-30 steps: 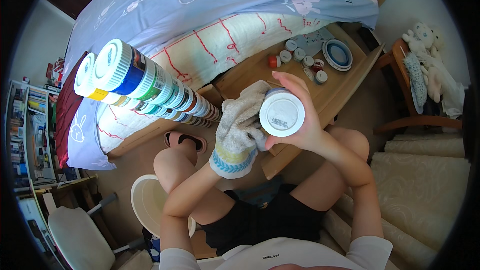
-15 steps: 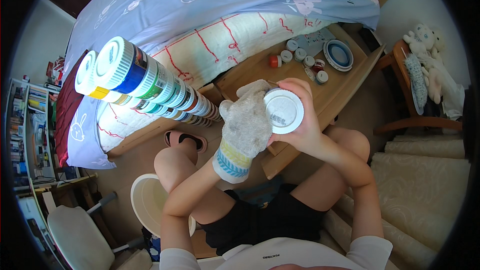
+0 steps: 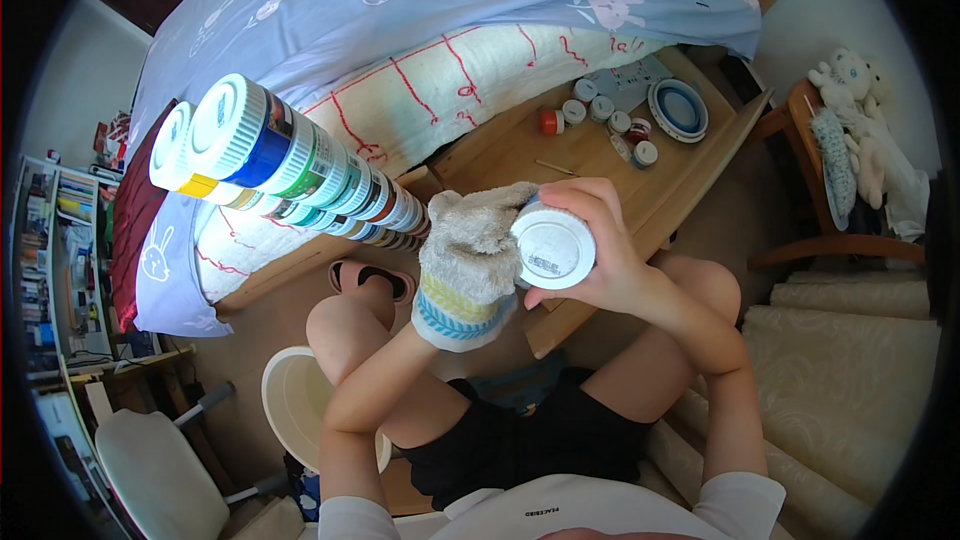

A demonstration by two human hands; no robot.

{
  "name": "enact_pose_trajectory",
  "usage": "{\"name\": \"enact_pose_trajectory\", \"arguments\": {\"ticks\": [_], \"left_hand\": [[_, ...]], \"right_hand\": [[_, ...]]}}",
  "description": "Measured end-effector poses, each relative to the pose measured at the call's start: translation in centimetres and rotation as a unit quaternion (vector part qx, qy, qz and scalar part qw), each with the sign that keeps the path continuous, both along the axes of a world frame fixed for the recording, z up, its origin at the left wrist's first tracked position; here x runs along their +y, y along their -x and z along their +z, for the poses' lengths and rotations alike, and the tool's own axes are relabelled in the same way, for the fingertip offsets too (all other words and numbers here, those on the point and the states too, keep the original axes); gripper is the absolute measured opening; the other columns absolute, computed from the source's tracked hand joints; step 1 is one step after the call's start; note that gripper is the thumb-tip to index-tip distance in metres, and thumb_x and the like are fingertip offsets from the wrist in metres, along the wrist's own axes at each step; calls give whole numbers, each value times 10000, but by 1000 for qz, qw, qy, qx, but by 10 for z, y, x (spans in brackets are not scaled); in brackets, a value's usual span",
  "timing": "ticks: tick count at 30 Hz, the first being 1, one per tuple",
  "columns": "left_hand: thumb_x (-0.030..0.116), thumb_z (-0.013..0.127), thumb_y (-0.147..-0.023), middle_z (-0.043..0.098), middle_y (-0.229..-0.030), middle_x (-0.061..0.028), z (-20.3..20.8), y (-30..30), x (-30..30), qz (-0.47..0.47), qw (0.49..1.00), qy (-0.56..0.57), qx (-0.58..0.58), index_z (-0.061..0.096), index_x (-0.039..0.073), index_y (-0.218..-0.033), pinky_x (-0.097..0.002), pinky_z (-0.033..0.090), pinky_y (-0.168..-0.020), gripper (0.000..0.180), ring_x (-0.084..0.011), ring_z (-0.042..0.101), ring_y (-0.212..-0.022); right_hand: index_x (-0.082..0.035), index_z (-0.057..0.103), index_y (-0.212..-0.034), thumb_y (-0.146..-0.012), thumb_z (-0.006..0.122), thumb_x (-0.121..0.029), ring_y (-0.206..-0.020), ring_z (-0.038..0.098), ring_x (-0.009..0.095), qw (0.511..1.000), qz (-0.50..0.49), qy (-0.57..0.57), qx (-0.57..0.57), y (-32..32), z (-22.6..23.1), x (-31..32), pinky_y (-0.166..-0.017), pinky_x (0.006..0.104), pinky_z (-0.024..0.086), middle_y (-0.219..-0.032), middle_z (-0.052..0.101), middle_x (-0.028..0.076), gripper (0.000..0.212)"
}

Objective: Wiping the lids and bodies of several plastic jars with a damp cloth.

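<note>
My right hand grips a jar with a white round lid, its fingers curled over the far side and the thumb at the near side. The lid faces up toward me, with a small dark print near its edge. A fluffy grey mitt with a yellow and blue leaf-patterned cuff covers my left hand. The mitt presses against the jar's left side, and it hides my fingers. Both hands are over my lap, in front of an open wooden drawer.
Tall stacks of white-lidded jars rise at left by the bed. Inside the drawer are several small jars, a thin stick and a round blue-and-white basin. A cream bucket stands by my left leg.
The jar and my right hand have moved slightly left and nearer to me. The mitt has also shifted left and turned, uncovering the stick in the drawer.
</note>
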State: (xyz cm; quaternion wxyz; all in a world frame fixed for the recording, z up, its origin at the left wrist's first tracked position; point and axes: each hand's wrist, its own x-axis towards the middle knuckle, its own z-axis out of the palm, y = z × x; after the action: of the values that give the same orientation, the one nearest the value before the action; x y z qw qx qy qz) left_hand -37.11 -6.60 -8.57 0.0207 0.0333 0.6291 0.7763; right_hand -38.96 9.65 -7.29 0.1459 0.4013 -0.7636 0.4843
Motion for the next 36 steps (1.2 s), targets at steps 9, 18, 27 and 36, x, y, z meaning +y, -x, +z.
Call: {"name": "enact_pose_trajectory", "arguments": {"ticks": [9, 18, 27, 36], "left_hand": [[166, 571, -639, 612, -786, -75, 4, 11, -13, 20, 953, 285, 100, 615, 72, -769, -311, 377, -724, 167, -236, 539, -738], [96, 653, -616, 528, -990, -95, -27, 22, -51, -134, 954, 247, 107, 585, 50, -903, -291, 412, -776, 298, -185, 499, -916], [266, 728, -504, 547, -886, -104, 28, 31, -23, -87, 781, 392, 478, 595, 114, -866, -363, 407, -738, 414, -286, 509, -824], [298, 703, -442, 554, -786, -82, 32, 20, -22, -25, 712, 630, 308, 519, 125, -932, -336, 422, -605, 551, -284, 542, -719]], "right_hand": [[-47, 395, -1166, -545, 795, -215, -997, 471, 301, 993, 74, -59, -74, -5, 4, -2, -833, 362, 401, -1088, 445, 138, 758], [-17, 301, -1238, -543, 812, -230, -1082, 461, 193, 712, 205, 357, -569, -4, 0, -4, -885, 328, 402, -1283, 360, 138, 888], [-65, 206, -1320, -554, 770, -40, -1137, 404, 157, 673, 209, 375, -603, 1, 3, 13, -947, 334, 338, -1244, 407, 40, 951], [-77, 103, -1343, -579, 692, -47, -1129, 409, 183, 820, 156, 299, -462, 1, 8, 11, -935, 316, 331, -1203, 403, 112, 966]]}}
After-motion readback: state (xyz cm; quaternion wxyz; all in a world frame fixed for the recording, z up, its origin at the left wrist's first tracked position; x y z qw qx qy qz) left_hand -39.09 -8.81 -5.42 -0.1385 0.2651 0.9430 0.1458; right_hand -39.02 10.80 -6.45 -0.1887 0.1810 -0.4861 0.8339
